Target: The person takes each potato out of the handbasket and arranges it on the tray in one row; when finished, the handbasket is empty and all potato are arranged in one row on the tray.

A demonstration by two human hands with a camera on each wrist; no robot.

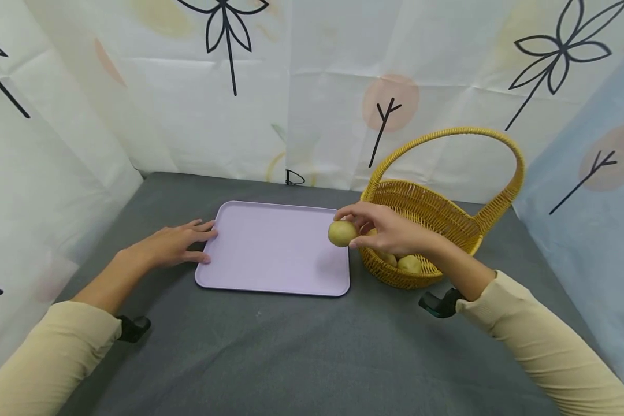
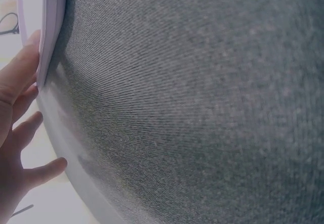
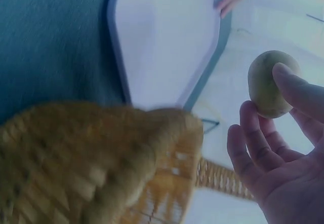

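Note:
Between its thumb and fingertips, my right hand (image 1: 387, 230) pinches a round, yellow-green, potato-like item (image 1: 342, 233). It is held up over the right end of a lilac rectangular tray (image 1: 275, 248). In the right wrist view the potato-like item (image 3: 273, 84) looks oval with a slightly spotted skin. My left hand (image 1: 174, 245) rests its spread fingers on the tray's left edge; the left wrist view shows a fingertip at the tray rim (image 2: 50, 31). Beneath the right forearm stands a yellow wicker basket (image 1: 395, 279), holding similar yellowish items (image 1: 409, 264), partly hidden by the hand.
The basket's tall arched handle (image 1: 457, 132) rises at the back right. A dark grey cloth (image 1: 270, 346) covers the table. Patterned white curtains (image 1: 312, 115) hang behind the table and along its sides. Each wrist wears a black camera mount (image 1: 442, 303).

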